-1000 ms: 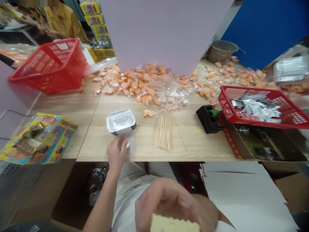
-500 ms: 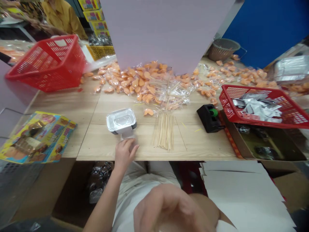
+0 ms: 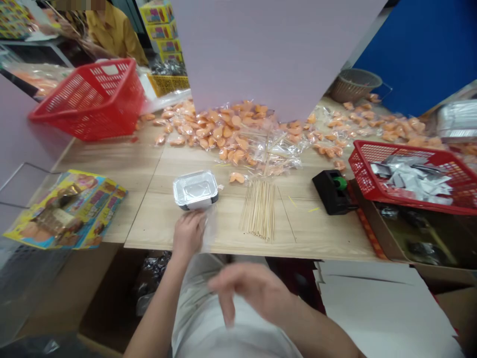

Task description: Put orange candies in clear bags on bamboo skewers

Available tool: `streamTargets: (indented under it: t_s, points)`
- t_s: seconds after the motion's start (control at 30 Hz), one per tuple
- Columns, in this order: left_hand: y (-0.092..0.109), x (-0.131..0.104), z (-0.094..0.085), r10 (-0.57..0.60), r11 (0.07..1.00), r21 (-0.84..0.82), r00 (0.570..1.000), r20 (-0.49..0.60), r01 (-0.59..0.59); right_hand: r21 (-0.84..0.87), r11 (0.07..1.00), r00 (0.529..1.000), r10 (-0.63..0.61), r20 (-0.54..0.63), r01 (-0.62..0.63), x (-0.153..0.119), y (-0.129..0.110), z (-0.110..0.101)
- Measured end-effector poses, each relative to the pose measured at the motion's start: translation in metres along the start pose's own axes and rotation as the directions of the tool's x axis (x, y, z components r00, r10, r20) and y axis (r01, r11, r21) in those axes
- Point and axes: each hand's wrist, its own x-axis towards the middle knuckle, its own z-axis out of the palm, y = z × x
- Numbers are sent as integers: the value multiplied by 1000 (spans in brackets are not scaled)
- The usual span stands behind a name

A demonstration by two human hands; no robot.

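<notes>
My left hand (image 3: pixel 189 232) is at the front of the wooden table, its fingers closed on a clear plastic bag (image 3: pixel 210 227) that hangs toward the table edge. Just beyond its fingertips sits a foil tray (image 3: pixel 196 188), apparently stacked on others. Blurred by motion, my right hand (image 3: pixel 257 291) hovers over my lap with thumb and fingers apart, holding nothing I can see. A bundle of thin wooden skewers (image 3: pixel 260 211) lies to the right of the left hand, with one single skewer (image 3: pixel 286 214) beside it.
Bagged orange pieces (image 3: pixel 219 132) are heaped along the back. A red basket (image 3: pixel 93 104) stands at left; another red basket (image 3: pixel 417 174) holds silvery packets above a box at right. A black tape dispenser (image 3: pixel 331 193) and printed packaging (image 3: pixel 67 211) lie nearby. Another person (image 3: pixel 112 32) sits behind.
My right hand has risen from low over my lap toward the table, its fingers now spread. My left hand has turned and drawn close under the foil tray. The whole view has shifted slightly.
</notes>
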Motion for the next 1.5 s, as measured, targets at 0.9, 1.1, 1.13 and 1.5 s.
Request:
streamTargets:
  t_s: [0.9,1.1,1.13,1.5]
  points:
    - [53,-12,-4,-414,624,-670,897,155,403,-489,778,773,-6,-634,-395,92,53,-100]
    - [93,9,-8,-219,-6,-738,719,659,675,-441,873,847,-67,-528,-207,21,52,-73]
    - [102,15,-7,-225,-64,-737,710,667,673,-448,868,850,-61,-524,-214,12,54,-70]
    - [147,16,8,-211,77,-712,710,672,698,-556,812,622,-345,-703,-179,-29,41,-86]
